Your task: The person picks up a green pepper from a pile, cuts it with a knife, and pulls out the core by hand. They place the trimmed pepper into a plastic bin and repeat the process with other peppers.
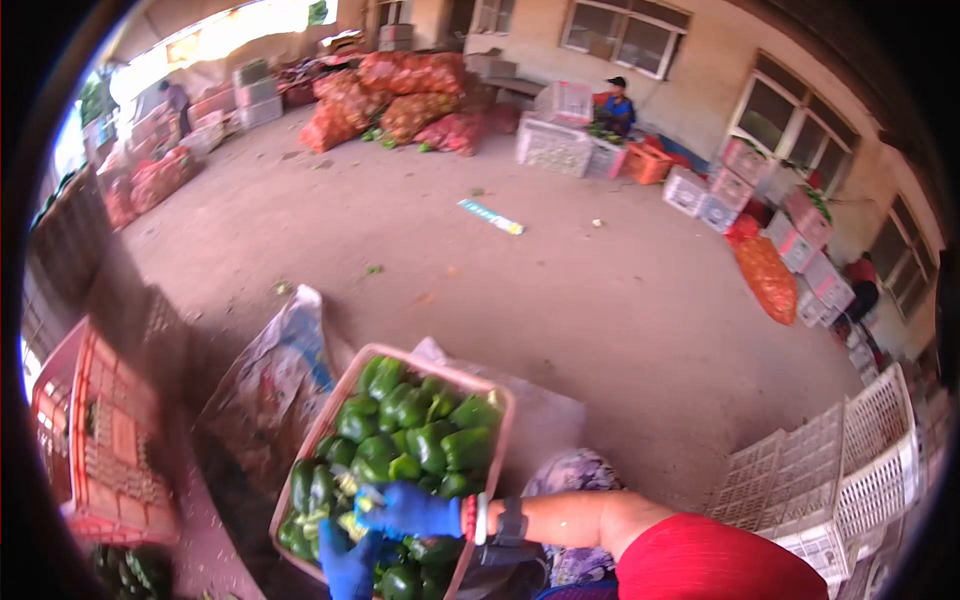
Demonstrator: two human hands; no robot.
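Observation:
A pink plastic crate (505, 412) full of green bell peppers (375, 455) is right in front of me. My right hand (412, 508), in a blue glove, reaches over the peppers with its fingers closed. At its fingertips are pale yellow-green bits, too blurred to tell what they are. My left hand (348, 562), also in a blue glove, is at the crate's near left, low in the view. Its thumb and forefinger are spread apart in a V, close to the peppers and the right hand. Its lower part is cut off by the frame edge.
Stacked red crates (115, 440) stand at my left, white crates (825, 470) at my right. Plastic sacking (275, 370) lies beyond the pepper crate. Full orange mesh sacks (410, 95) are piled at the back. A seated person (618, 105) is behind crates by the wall.

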